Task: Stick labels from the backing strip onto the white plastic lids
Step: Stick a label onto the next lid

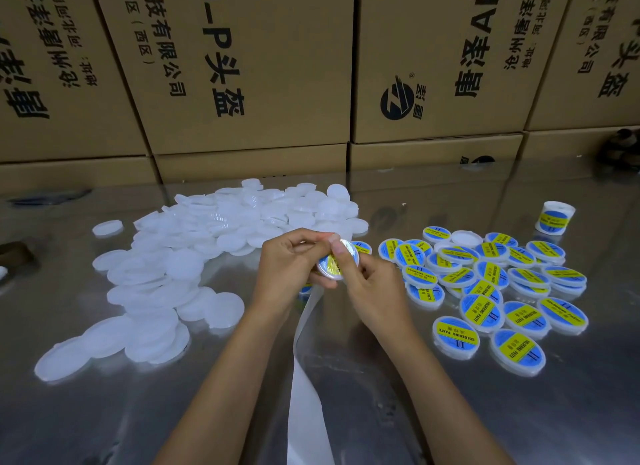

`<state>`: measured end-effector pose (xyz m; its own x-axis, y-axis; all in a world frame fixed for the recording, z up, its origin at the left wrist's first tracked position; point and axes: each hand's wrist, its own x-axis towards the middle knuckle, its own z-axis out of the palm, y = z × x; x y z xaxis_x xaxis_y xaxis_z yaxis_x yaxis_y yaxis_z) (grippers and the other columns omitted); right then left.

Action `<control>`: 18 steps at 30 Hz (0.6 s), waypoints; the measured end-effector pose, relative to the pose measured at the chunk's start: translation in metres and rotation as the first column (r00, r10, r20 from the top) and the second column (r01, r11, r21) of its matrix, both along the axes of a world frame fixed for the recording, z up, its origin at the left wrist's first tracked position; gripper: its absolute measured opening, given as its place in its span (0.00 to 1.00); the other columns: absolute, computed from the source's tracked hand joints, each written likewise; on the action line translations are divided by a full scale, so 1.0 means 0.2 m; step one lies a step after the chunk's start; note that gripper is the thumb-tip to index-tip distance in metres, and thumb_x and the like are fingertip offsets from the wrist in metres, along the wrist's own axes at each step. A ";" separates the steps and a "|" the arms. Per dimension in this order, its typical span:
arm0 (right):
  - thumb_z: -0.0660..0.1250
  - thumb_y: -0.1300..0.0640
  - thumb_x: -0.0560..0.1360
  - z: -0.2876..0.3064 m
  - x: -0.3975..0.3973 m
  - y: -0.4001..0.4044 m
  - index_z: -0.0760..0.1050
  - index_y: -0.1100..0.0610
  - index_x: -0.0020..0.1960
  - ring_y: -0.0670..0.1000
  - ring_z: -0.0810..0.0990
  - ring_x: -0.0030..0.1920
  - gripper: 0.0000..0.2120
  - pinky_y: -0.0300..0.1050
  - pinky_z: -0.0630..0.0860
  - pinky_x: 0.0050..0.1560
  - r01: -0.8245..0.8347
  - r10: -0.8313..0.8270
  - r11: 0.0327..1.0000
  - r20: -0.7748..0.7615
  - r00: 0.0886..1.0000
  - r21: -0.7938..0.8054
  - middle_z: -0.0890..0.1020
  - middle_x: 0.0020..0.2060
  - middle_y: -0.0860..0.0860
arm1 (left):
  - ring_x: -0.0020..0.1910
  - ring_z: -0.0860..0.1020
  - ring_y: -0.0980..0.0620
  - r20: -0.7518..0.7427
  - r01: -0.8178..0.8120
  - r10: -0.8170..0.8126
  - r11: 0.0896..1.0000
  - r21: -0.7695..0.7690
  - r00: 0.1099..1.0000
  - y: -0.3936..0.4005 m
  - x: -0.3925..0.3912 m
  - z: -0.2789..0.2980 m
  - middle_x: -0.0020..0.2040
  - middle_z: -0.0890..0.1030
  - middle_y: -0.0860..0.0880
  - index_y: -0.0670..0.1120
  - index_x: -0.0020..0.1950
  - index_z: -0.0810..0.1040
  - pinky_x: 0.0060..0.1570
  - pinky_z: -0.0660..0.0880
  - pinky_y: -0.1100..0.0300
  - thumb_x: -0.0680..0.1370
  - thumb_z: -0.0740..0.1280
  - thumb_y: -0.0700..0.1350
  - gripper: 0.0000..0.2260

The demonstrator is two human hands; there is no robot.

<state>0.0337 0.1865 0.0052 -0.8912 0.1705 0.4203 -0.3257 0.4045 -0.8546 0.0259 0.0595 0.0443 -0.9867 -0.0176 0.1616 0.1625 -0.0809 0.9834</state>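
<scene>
Two hands: meeting above the middle of the table, both on one lid.
Left hand [289,262]: fingers curled round the white lid [337,264], gripping it tilted toward the camera.
Right hand [372,290]: thumb and forefinger pinched on the label [333,261] at the lid's face; blue and yellow, partly hidden by the fingers.
Backing strip [306,388]: pale, glossy ribbon, hanging from under the hands and running near, off the bottom edge.
Surface: metal table [450,412], shiny, brushed, mirroring the boxes behind.
Far side: wall of brown cardboard cartons [259,66], corrugated, printed in black with Chinese characters, "AH", "0-P" and a round logo.
Left pile: plain lids [194,250], flat, round, translucent white plastic, heaped and overlapping from far centre to near left.
Right pile: labelled lids [491,288], same discs, each with a blue oval label crossed by a yellow band reading "SOLDERING PASTE".
Far right: small label roll [555,218], upright, same blue and yellow print, apart from the labelled pile.
</scene>
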 end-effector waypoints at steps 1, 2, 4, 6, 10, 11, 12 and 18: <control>0.58 0.33 0.77 0.00 0.00 0.00 0.64 0.58 0.30 0.47 0.62 0.28 0.31 0.47 0.62 0.33 0.010 -0.010 1.000 -0.003 1.000 0.012 0.63 0.22 0.47 | 0.31 0.84 0.45 -0.002 0.014 -0.014 1.000 0.005 1.000 0.00 0.00 0.00 0.40 0.86 0.45 0.41 0.48 0.85 0.28 0.80 0.60 0.76 0.74 0.41 0.04; 0.57 0.37 0.79 -0.01 0.00 0.01 0.64 0.55 0.28 0.47 0.63 0.27 0.29 0.47 0.62 0.32 0.028 -0.028 0.999 -0.011 1.000 0.024 0.65 0.21 0.47 | 0.31 0.84 0.45 -0.004 0.033 -0.033 0.999 0.008 0.999 0.01 0.00 0.00 0.39 0.86 0.45 0.41 0.48 0.85 0.28 0.80 0.61 0.77 0.73 0.41 0.04; 0.54 0.42 0.83 -0.01 0.00 0.01 0.63 0.51 0.27 0.47 0.67 0.26 0.27 0.47 0.63 0.32 0.063 -0.063 0.998 -0.022 0.998 0.027 0.68 0.20 0.46 | 0.31 0.84 0.46 -0.001 0.074 -0.074 0.997 0.009 0.997 0.01 -0.01 0.00 0.39 0.86 0.44 0.41 0.49 0.84 0.28 0.80 0.61 0.77 0.73 0.41 0.04; 0.52 0.43 0.83 -0.02 -0.01 0.01 0.65 0.54 0.28 0.49 0.69 0.27 0.27 0.49 0.66 0.33 0.094 -0.094 0.996 -0.019 0.995 0.004 0.69 0.20 0.47 | 0.32 0.84 0.46 0.004 0.123 -0.123 0.992 -0.001 0.992 0.01 -0.01 -0.01 0.40 0.87 0.45 0.43 0.50 0.84 0.30 0.80 0.61 0.79 0.71 0.39 0.03; 0.53 0.45 0.84 -0.01 -0.03 0.02 0.63 0.54 0.28 0.45 0.66 0.25 0.27 0.46 0.63 0.32 0.117 -0.117 0.992 -0.002 0.993 -0.056 0.67 0.19 0.47 | 0.43 0.86 0.46 0.019 0.265 -0.265 0.964 -0.002 0.964 -0.02 -0.02 -0.01 0.50 0.86 0.44 0.44 0.58 0.82 0.40 0.82 0.60 0.79 0.69 0.34 0.10; 0.53 0.45 0.84 -0.01 -0.03 0.03 0.64 0.55 0.28 0.45 0.66 0.25 0.27 0.45 0.63 0.33 0.100 -0.100 0.992 0.006 0.995 -0.075 0.66 0.20 0.47 | 0.45 0.86 0.45 0.016 0.294 -0.294 0.955 -0.023 0.956 -0.03 -0.02 -0.01 0.53 0.86 0.44 0.45 0.60 0.81 0.42 0.82 0.59 0.78 0.69 0.33 0.13; 0.54 0.45 0.84 -0.01 -0.04 0.03 0.65 0.56 0.29 0.44 0.66 0.26 0.27 0.44 0.63 0.33 0.073 -0.071 0.992 0.016 0.997 -0.100 0.67 0.21 0.46 | 0.46 0.85 0.46 0.010 0.313 -0.313 0.948 -0.050 0.950 -0.05 -0.02 -0.01 0.55 0.85 0.43 0.45 0.61 0.81 0.43 0.81 0.60 0.77 0.70 0.32 0.15; 0.52 0.42 0.84 -0.01 -0.03 0.02 0.75 0.55 0.33 0.40 0.74 0.30 0.28 0.37 0.72 0.39 -0.065 0.085 0.969 0.076 0.993 -0.238 0.75 0.24 0.43 | 0.37 0.81 0.49 -0.029 0.240 -0.246 0.963 -0.124 0.969 -0.02 -0.02 -0.02 0.47 0.86 0.45 0.44 0.58 0.76 0.35 0.77 0.61 0.71 0.76 0.33 0.19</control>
<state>0.0282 0.1904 0.0039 -0.9359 0.1864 0.2988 -0.2696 0.1663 -0.9485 0.0223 0.0551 0.0399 -0.9507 0.2439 0.1914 0.1958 -0.0066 0.9806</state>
